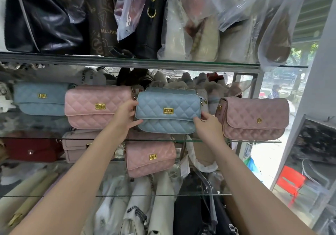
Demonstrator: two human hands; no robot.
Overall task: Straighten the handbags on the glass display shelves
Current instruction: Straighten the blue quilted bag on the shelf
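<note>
your left hand (125,115) and right hand (209,125) clasp the ends of the blue quilted handbag (168,112), near the front edge of the middle glass shelf (254,141). it looks soft and light, so hold its side seams. its base and strap are hidden.

Handbag shop, glass shelves (127,62) crowded with handbags (98,106)
</note>
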